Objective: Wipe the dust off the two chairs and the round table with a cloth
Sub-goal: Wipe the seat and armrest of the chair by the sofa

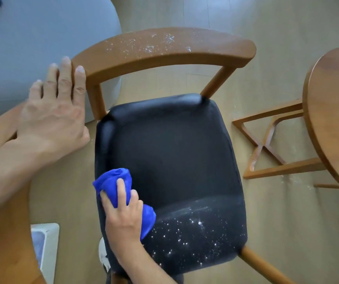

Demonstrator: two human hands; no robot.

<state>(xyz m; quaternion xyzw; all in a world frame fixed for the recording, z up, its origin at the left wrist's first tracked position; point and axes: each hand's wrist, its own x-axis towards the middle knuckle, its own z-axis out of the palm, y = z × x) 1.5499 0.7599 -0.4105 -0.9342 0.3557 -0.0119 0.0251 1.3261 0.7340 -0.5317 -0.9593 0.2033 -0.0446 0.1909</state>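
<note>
1. The blue cloth (pixel 123 193) is bunched up at the lower left of the frame, lying on the left edge of the chair's black seat (pixel 170 152).
2. The right hand (pixel 123 218) grips the cloth, its fingers curled over the wad and pressing it against the seat.
3. White dust specks (pixel 187 232) scatter over the front part of the seat, at the lower centre of the frame; the rear part of the seat looks dark and plain.
4. The chair (pixel 221 78) fills the middle of the frame, with wooden posts and a curved wooden backrest (pixel 164 52) across the upper centre.
5. More white dust (pixel 158 43) lies along the top of the backrest.
6. The left hand (pixel 56 107) sits at the left of the frame with its fingers straight and held together, the fingertips touching the left end of the backrest; it holds nothing.
7. The round tabletop (pixel 336 111) shows at the right edge of the frame, brown wood, with its crossed wooden base (pixel 266 144) on the floor between it and the chair.
8. The wooden floor (pixel 266 27) carries a few pale specks near that base.
9. A grey rounded piece of furniture (pixel 41 44) fills the upper left.
10. A white box-like object (pixel 47 242) stands at the lower left, partly hidden by the left forearm.
</note>
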